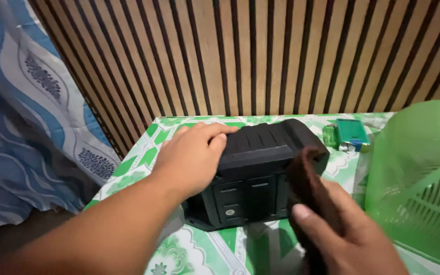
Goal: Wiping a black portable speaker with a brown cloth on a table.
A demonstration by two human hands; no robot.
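A black box-shaped device (pixel 253 175) with buttons on its front stands on a table covered in a green and white patterned cloth (pixel 143 158). My left hand (pixel 192 155) lies flat on the left part of its ribbed top, fingers pressing down. My right hand (pixel 350 237) grips a dark brown cloth (pixel 309 175) and presses it against the device's right front corner. The cloth looks blurred.
A green plastic mesh basket (pixel 421 178) stands at the right, close to my right hand. Behind the device lie a small green box (pixel 352 133) and a green lighter-like item (pixel 329 136). A slatted wooden wall (pixel 260 56) backs the table; a blue patterned curtain (pixel 21 112) hangs at left.
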